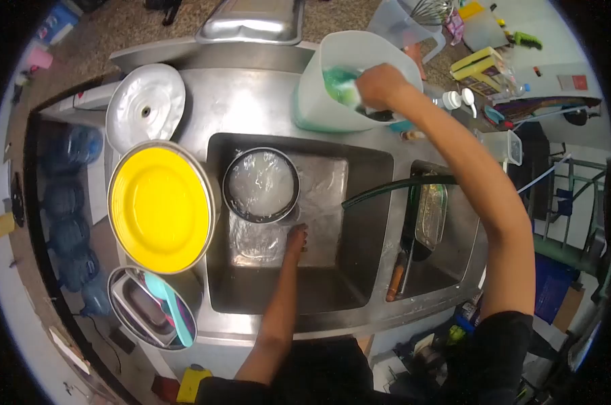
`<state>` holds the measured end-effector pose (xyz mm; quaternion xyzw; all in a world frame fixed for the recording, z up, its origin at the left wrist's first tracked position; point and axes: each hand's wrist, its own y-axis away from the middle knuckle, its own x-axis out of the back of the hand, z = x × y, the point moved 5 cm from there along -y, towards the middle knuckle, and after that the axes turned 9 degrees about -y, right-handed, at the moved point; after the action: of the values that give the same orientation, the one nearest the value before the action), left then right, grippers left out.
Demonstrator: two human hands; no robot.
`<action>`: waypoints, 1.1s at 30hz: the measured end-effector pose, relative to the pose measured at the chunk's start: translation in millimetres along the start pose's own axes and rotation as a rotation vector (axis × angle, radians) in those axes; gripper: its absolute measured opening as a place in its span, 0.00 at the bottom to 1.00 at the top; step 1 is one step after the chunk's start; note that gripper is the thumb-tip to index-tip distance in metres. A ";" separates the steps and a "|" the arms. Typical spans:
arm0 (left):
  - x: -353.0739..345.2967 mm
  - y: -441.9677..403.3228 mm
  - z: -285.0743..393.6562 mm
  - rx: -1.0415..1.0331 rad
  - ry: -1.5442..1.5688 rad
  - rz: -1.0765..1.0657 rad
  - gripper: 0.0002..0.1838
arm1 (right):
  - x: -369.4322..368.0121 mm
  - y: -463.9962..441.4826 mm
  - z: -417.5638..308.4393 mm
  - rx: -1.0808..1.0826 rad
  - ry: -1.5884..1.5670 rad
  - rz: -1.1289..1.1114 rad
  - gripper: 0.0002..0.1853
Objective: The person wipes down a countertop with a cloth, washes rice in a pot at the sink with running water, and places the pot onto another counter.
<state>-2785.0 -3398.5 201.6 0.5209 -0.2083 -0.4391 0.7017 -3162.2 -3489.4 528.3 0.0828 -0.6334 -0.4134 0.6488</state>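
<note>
My right hand [381,86] reaches down into a tall white plastic container [309,101] with green liquid and suds inside. Its fingers are closed; whatever they hold is hidden, though something whitish and green shows beside them. My left hand [296,239] is low in the large steel sink basin [359,270], just below a round dark-rimmed pan [261,185]. The fingers of this hand are curled, and I cannot make out what they hold. Cloudy, soapy water covers the inside of the pan. A dark green hose [393,183] hangs over the basin to the right.
On the left stand a yellow round dish [160,209] on a pot, a metal lid [146,108], and a pot [119,304] holding metal pans and a turquoise utensil [173,310]. The smaller right basin has a glass dish [430,216] and a wooden-handled tool [396,277]. Pump bottles [467,98] stand behind.
</note>
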 end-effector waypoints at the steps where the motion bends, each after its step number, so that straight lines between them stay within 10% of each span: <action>1: -0.9 3.9 1.3 0.006 0.003 0.010 0.18 | -0.1 2.9 0.0 0.011 -0.005 -0.001 0.16; 5: -9.5 14.8 14.1 -0.010 -0.053 -0.021 0.19 | 2.9 21.0 0.3 0.105 -0.186 0.178 0.12; 11: -20.0 16.4 10.9 -0.003 0.018 -0.075 0.18 | 31.3 170.4 -56.8 0.037 -0.577 1.117 0.09; 21: -22.2 -10.3 12.0 -0.173 0.489 -0.081 0.26 | -361.1 68.5 -291.9 -0.434 -1.873 0.205 0.18; 33: 13.3 -109.4 3.2 -0.306 -0.192 0.077 0.25 | -419.7 -24.5 -291.5 -0.640 -2.212 0.146 0.27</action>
<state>-2824.1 -3419.2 100.6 0.3555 -0.2252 -0.4861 0.7659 -2852.7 -3357.4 143.0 -0.5300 -0.7253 -0.3632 -0.2473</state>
